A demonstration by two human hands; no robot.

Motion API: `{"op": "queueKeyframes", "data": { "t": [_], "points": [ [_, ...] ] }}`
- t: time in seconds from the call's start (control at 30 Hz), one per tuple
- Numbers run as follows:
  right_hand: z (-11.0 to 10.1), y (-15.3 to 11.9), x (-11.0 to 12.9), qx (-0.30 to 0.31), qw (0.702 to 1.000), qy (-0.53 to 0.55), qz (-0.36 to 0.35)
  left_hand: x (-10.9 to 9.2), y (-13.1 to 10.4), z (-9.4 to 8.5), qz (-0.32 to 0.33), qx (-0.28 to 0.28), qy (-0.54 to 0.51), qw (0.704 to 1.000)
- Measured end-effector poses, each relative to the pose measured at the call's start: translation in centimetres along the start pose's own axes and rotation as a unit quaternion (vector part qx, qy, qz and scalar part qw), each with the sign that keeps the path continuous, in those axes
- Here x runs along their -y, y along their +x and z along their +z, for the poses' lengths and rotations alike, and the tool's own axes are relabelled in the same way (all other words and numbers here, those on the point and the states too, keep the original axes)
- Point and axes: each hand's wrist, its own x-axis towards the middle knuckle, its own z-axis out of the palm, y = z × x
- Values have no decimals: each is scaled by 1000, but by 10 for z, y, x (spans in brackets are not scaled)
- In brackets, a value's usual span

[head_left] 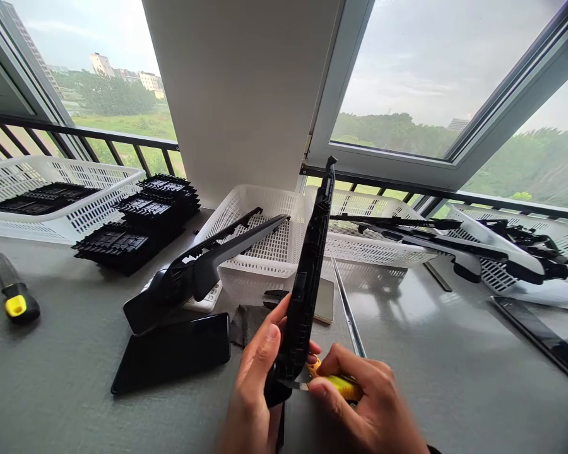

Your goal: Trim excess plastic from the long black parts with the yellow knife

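My left hand [254, 376] is closed around a long black plastic trim piece [307, 271], held upright with its ribbed inner side showing. In my right hand [372, 400] is a yellow utility knife [344, 386]. Its blade meets the lower end of the trim piece, close to my left fingers; whether it cuts into the plastic I cannot tell. Just left of my hands a glossy black panel [175, 353] lies on the grey table. Two similar trim pieces [227, 249] lean over a white basket [265, 268] behind it.
Stacked black grid parts [137, 221] stand at the left, beside another white basket [71, 227]. A yellow-black handled tool [19, 302] lies far left. More trim pieces [421, 236] rest across baskets at the right. A metal strip [348, 309], a grey cloth [246, 323] and a dark flat panel [544, 334] lie about.
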Motion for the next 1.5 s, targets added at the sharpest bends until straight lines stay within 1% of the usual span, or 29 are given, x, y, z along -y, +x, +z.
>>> {"op": "queueKeyframes", "data": {
  "t": [0.07, 0.2, 0.27, 0.37, 0.47, 0.53, 0.6, 0.7, 0.77, 0.83, 0.9, 1.03, 1.1, 1.2, 1.27, 1.43, 1.5],
  "points": [
    [-1, 0, 2, -14, 1000, -6, -2, -1, -1, 2, 6, -7, -21, 1000],
    [-3, 0, 4, -43, 999, -18, 20, -4, -3, 4, 3, -17, -56, 998],
    [-3, 1, 4, -41, 999, -26, 20, -6, -3, 5, -3, -44, -64, 997],
    [-3, 0, 3, -21, 999, -35, 9, -8, -4, 6, -1, -77, -85, 993],
    [-3, -1, 2, -8, 999, -48, 0, -9, -4, 5, -4, -92, -103, 990],
    [-4, -1, 3, -11, 999, -53, -4, -9, -4, 4, -13, -99, -111, 989],
    [-4, -1, 4, -21, 998, -52, -3, -8, -3, 1, -14, -96, -118, 988],
    [-4, 0, 5, -32, 998, -48, 6, -5, -1, -3, 3, -78, -119, 990],
    [-2, 1, 4, -17, 999, -42, 9, -5, -1, -4, 2, -78, -117, 990],
    [-2, 1, 2, 9, 999, -37, 5, -6, -1, -4, -10, -89, -120, 989],
    [-2, 0, 1, 18, 999, -38, -3, -6, -1, -4, -17, -99, -131, 986],
    [-4, 0, 1, -19, 998, -52, 3, -5, 0, -4, 3, -94, -141, 986],
    [-3, 0, 1, -17, 998, -58, 7, -4, 1, -6, 7, -86, -141, 986],
    [1, -1, -1, 5, 998, -58, 2, -4, 2, -10, -15, -86, -167, 982],
    [0, -1, -1, 0, 999, -54, -1, -5, 2, -12, -29, -87, -186, 978],
    [-2, -2, 5, -37, 999, -25, -5, -7, 2, -4, -13, -96, -178, 979],
    [0, -2, 7, -46, 999, -14, 4, -7, 2, 1, -9, -87, -169, 982]
  ]
}}
